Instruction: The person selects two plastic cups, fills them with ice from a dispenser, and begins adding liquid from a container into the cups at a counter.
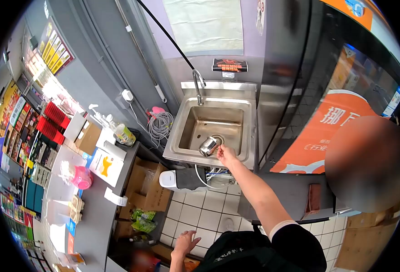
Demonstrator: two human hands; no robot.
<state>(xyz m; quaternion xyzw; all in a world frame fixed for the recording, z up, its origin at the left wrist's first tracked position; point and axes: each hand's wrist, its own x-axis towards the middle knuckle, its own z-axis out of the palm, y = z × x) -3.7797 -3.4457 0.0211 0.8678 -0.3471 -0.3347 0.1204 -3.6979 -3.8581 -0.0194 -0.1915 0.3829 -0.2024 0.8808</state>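
Observation:
My right hand (227, 156) reaches out over the sink (175, 138), its fingers closed on the near side of a shiny stainless steel cup (207, 147). The cup is tilted, its body to the left of my fingers, and overlaps the front of the basin close to the drain (217, 139). Behind it a curved metal faucet (198, 88) rises from the back of the sink. Low in the view my left hand (186, 243) hangs above the tiled floor, fingers apart, holding nothing.
On the left runs a grey counter (99, 199) with a pink jug (82, 177) and spray bottles (124, 134). Cardboard boxes (154, 190) and a white bin (168, 179) stand below. A tall dark cabinet (295, 90) borders the sink's right side. Coiled hose (160, 125) hangs left.

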